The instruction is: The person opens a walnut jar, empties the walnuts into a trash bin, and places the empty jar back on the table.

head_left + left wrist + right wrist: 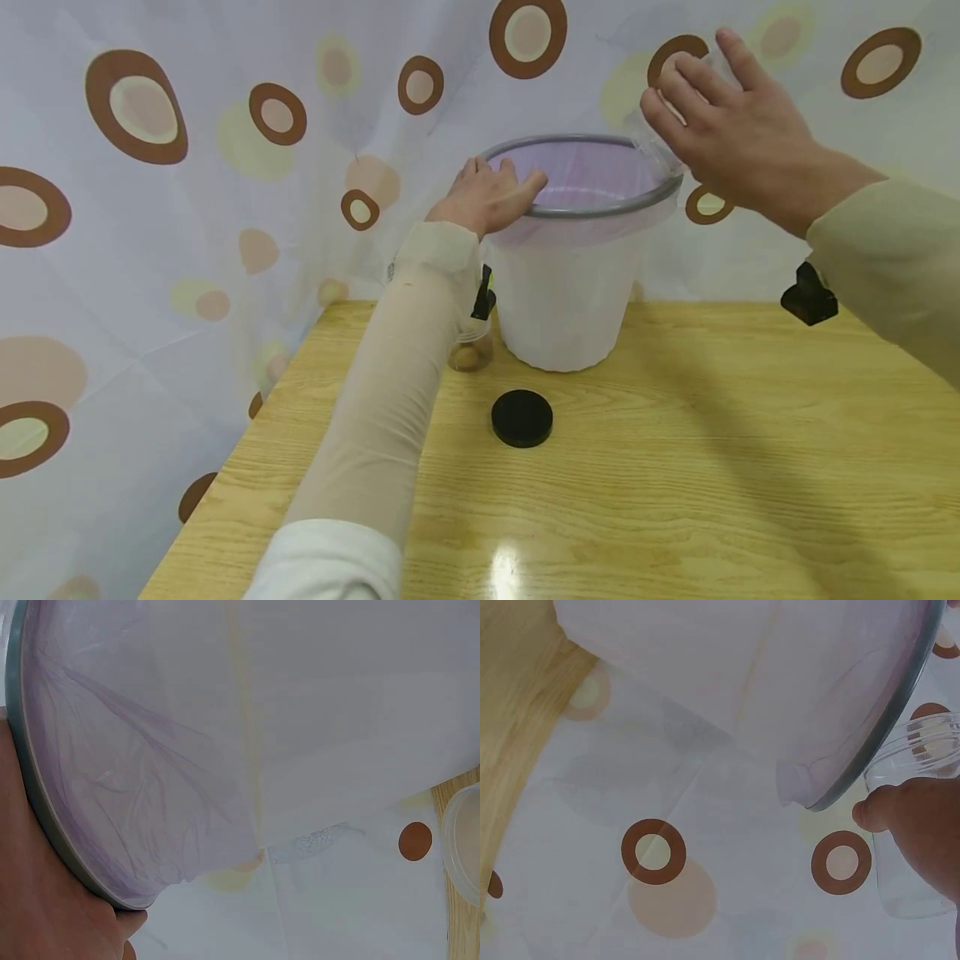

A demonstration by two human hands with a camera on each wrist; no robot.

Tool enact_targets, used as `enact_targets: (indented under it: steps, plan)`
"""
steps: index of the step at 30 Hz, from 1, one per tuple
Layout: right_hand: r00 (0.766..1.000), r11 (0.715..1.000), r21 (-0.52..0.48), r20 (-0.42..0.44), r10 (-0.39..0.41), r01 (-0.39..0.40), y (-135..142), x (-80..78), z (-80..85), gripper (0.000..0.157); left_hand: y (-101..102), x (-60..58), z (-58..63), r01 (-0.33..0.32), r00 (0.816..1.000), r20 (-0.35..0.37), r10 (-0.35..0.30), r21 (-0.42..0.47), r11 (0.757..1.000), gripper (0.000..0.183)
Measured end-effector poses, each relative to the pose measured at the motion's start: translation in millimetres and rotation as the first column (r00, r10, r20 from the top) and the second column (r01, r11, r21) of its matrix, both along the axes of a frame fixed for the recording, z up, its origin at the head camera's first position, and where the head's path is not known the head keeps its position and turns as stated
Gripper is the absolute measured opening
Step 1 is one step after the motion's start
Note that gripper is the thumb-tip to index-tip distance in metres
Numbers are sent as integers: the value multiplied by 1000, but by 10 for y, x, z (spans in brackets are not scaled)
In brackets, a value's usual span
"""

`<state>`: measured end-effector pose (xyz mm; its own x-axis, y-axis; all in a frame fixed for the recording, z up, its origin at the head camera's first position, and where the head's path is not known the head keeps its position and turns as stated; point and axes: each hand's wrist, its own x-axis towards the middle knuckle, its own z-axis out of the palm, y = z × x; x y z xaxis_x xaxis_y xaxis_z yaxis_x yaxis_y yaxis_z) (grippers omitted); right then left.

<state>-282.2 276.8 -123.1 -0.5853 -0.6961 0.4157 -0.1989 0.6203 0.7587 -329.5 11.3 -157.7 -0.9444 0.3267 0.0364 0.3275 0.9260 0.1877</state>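
A clear screw-neck jar (904, 877) is in my right hand (750, 137), tilted with its threaded mouth close over the right side of a bin's rim. The white bin (562, 292) stands upright, with a thin purple liner bag (585, 171) folded over its top under a grey ring (600, 210). At the rim's left side, my left hand (487, 192) holds the edge, its thumb pointing over the opening. The bin's bottom is hidden in the head view.
On the table (712, 467) in front of the bin lies a round black lid (522, 418). A second clear container (471, 354) with something brown in it stands left of the bin, partly behind my left forearm. A patterned curtain (225, 183) hangs behind.
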Motion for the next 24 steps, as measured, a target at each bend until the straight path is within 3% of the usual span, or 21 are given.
enact_targets:
  steps: [5,9,15,24]
  plan:
    - [996,988,-148,76,-42,53,35,70,-28,82,11,-1,14,-10,1000,2,10,-5,1000,78]
    - [986,960,-260,153,-68,106,38,98,-38,92,3,2,17,-13,1000,1,13,-12,1000,78]
    - [968,872,-462,245,-51,163,58,146,-58,95,-24,9,13,-11,1000,7,11,-12,1000,85]
    - [944,767,-613,328,28,190,147,205,-121,89,-23,39,25,-5,1000,29,5,24,1000,103]
